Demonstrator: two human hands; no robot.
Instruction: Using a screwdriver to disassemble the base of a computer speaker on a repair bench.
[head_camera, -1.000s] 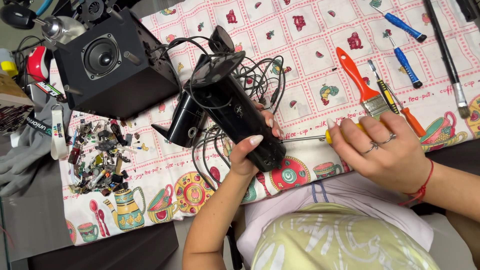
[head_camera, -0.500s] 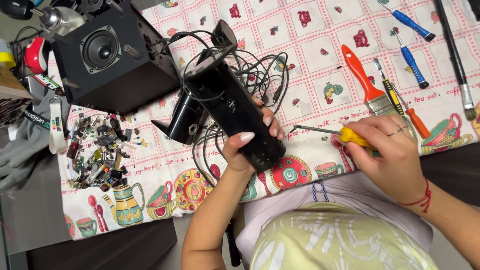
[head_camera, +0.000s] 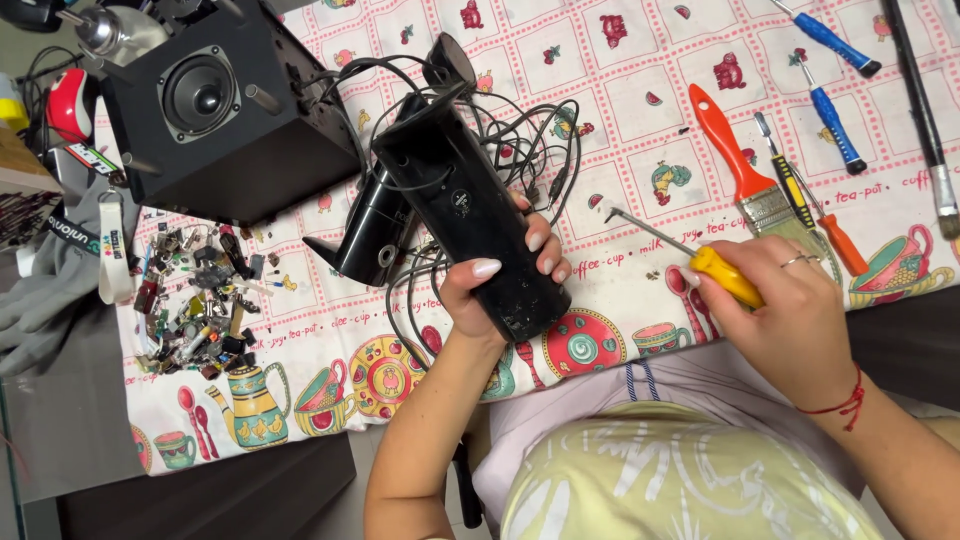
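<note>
My left hand (head_camera: 500, 290) grips the lower end of a long black plastic speaker housing (head_camera: 462, 215) and holds it tilted above the patterned tablecloth (head_camera: 620, 90). Black cables (head_camera: 535, 150) trail from its upper end. My right hand (head_camera: 790, 310) is closed round a yellow-handled screwdriver (head_camera: 722, 275); its thin metal shaft (head_camera: 650, 230) points up and left toward the housing, the tip a short way from it. A second black housing piece (head_camera: 370, 235) lies just left of the one I hold.
A black box speaker (head_camera: 215, 110) stands at the upper left. A heap of small electronic parts (head_camera: 195, 310) lies below it. An orange-handled paintbrush (head_camera: 745, 165), two blue screwdrivers (head_camera: 830, 120) and other tools lie at the right. Grey cloth (head_camera: 50, 300) hangs off the left edge.
My right hand has picked up the yellow screwdriver from among the tools and brought it left toward the housing. The left hand has kept its grip, shifting the housing slightly.
</note>
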